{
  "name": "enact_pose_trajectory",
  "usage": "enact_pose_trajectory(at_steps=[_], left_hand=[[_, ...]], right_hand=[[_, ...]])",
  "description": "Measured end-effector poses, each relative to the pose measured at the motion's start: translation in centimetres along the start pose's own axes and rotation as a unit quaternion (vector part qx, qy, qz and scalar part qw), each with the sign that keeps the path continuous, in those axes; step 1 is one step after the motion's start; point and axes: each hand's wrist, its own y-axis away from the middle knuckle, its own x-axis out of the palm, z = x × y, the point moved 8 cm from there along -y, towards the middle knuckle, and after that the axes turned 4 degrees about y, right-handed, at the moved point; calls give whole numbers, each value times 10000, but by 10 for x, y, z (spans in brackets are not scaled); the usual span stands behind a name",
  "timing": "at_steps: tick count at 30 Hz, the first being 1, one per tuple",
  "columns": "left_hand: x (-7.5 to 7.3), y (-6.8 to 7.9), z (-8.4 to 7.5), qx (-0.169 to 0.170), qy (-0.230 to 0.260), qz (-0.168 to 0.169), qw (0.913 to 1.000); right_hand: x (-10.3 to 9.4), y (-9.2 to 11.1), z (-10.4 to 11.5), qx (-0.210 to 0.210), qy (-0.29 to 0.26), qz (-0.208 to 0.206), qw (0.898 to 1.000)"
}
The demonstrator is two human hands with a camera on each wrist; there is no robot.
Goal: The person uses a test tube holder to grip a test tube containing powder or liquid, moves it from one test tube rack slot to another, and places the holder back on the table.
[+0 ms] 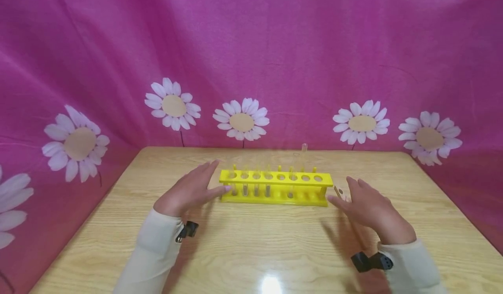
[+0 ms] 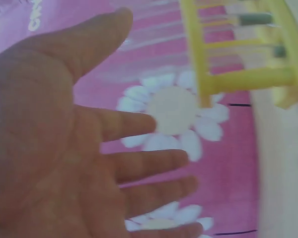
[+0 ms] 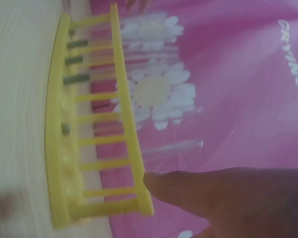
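Note:
A yellow test tube rack (image 1: 275, 179) stands on the table between my two hands. Several clear test tubes (image 2: 156, 34) stand in its left holes with dark grey-green contents at the bottom; another (image 1: 291, 194) sits further right with a little in it. A clear tube (image 1: 304, 147) stands upside down behind the rack at the right. My left hand (image 1: 192, 190) is at the rack's left end, fingers spread, the thumb close to it. At the right end is my right hand (image 1: 369, 206), fingers extended; whether its thumb touches the rack I cannot tell.
A slim brown stick (image 1: 356, 233) lies on the table partly beneath the right hand. Behind the wooden table (image 1: 243, 250) hangs a pink cloth (image 1: 291, 67) printed with white daisies. A bright reflection shows at the table's front.

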Motion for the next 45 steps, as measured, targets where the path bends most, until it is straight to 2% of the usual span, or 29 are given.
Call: enact_pose_trajectory(at_steps=[7, 12, 20, 26, 29, 32, 36, 41, 45], left_hand=[[8, -17, 18, 168, 280, -196, 9993], [19, -28, 29, 240, 819, -204, 9961], [32, -41, 48, 142, 1802, -339, 9829], [35, -47, 56, 270, 2381, -389, 9701], [38, -50, 61, 238, 2732, -341, 9611], [41, -52, 66, 55, 2994, -313, 9536], [49, -54, 73, -188, 3494, -242, 9365], [58, -54, 76, -226, 4208, -124, 9068], [61, -54, 77, -183, 4444, -66, 8956]], right_hand=[[11, -13, -17, 203, -148, 339, 9991], [18, -17, -26, 319, -145, 529, 9980], [31, -24, -36, 171, -267, 755, 9966], [36, -25, -43, 281, -371, 557, 9974], [36, -25, -42, 292, -270, 367, 9985], [36, -25, -41, 388, -123, 273, 9988], [37, -27, -42, 580, 73, 238, 9980], [39, -28, -45, 748, 223, 207, 9967], [40, -29, -45, 800, 322, 184, 9961]])
